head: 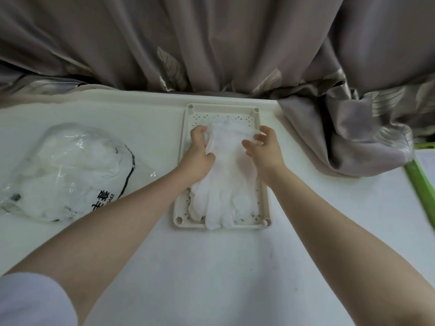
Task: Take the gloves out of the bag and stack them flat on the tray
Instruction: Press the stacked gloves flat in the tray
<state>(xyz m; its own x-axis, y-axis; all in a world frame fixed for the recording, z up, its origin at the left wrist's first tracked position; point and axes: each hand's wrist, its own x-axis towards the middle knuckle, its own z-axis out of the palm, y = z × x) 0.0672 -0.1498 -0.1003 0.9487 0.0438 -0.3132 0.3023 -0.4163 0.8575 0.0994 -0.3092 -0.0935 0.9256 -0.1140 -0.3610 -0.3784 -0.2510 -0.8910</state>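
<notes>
A cream perforated tray (181, 208) lies on the white table at centre. White gloves (223, 198) lie stacked on it, fingers pointing toward me. My left hand (199, 156) pinches the cuff of the top glove (229, 137) at its left edge. My right hand (264, 149) pinches the same cuff at its right edge, fingers curled. The clear plastic bag (68, 170), with black print and more white gloves inside, lies on the table to the left.
A grey curtain (235, 43) hangs along the far table edge and bunches onto the table at right (353, 137). A green-rimmed object (421, 184) sits at the right edge. The white table (223, 267) stretches toward me.
</notes>
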